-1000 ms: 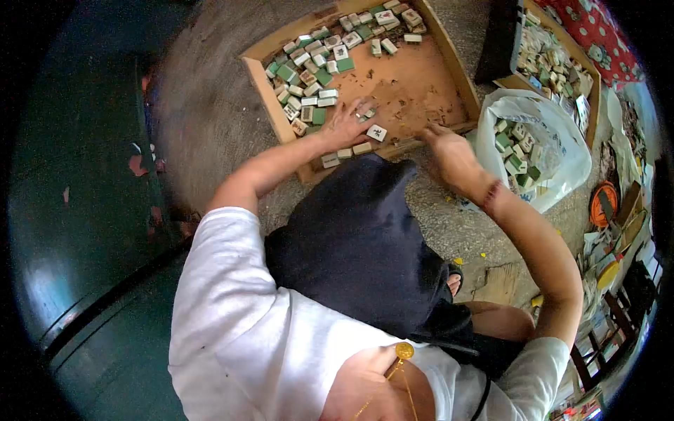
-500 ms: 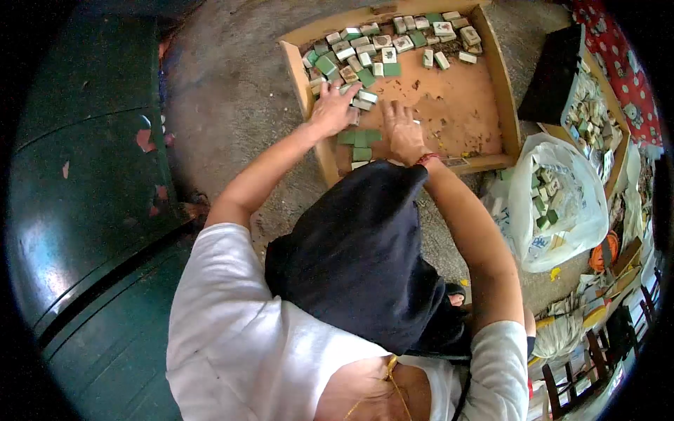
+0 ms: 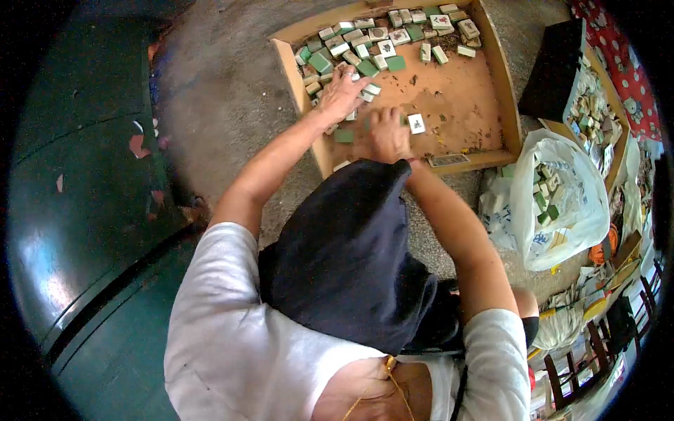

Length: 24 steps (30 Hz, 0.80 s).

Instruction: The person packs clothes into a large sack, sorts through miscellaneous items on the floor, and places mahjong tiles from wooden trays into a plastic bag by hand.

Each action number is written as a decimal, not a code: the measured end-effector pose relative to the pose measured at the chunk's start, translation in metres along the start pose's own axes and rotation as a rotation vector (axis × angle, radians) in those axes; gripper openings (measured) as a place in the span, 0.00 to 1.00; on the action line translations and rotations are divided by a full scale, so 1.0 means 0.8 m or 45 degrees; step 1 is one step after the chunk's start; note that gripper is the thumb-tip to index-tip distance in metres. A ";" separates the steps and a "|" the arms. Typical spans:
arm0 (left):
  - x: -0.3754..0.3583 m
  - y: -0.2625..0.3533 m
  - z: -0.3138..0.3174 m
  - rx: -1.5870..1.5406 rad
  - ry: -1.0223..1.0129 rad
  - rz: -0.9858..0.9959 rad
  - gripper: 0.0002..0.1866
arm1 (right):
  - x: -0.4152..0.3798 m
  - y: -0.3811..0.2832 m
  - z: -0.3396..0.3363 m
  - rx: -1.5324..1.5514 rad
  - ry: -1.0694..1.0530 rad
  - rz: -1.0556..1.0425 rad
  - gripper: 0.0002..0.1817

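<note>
A shallow wooden tray [image 3: 507, 105] holds many green-and-white tiles, mostly along its far and left sides. My left hand [image 3: 341, 95] rests over tiles at the tray's left side, fingers apart, with a white tile [image 3: 372, 89] by its fingertips. Near the tray's front, my right hand [image 3: 390, 133] lies palm down and slightly blurred; what is under its fingers is hidden. A white tile with a dark marking [image 3: 416, 124] lies just right of it. One green tile [image 3: 343, 135] sits between my hands and the tray's left wall.
Right of the tray stands a white plastic bag [image 3: 594, 210] with tiles inside. Behind it are a black panel [image 3: 554, 74] and a box of more tiles [image 3: 593, 116]. A dark green surface [image 3: 84, 196] fills the left side. Dark cloth [image 3: 344, 259] covers my lap.
My left hand has moved slightly right and away from me. My right hand has shifted left and nearer me. The marked white tile now shows beside it, and fewer green tiles show between my hands.
</note>
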<state>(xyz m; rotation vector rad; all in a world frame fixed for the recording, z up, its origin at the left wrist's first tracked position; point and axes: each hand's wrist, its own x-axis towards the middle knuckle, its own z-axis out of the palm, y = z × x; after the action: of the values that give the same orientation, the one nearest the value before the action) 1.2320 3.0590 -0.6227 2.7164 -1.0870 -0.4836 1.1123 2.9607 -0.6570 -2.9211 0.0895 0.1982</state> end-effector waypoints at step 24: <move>-0.001 0.049 0.042 -0.425 0.161 -0.133 0.30 | 0.013 0.059 -0.050 0.579 -0.197 0.385 0.41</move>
<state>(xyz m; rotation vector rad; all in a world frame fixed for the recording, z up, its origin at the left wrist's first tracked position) 1.1944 3.0296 -0.6427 2.4780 -0.7586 -0.4551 1.1240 2.9056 -0.6296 -2.4184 0.4845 0.3930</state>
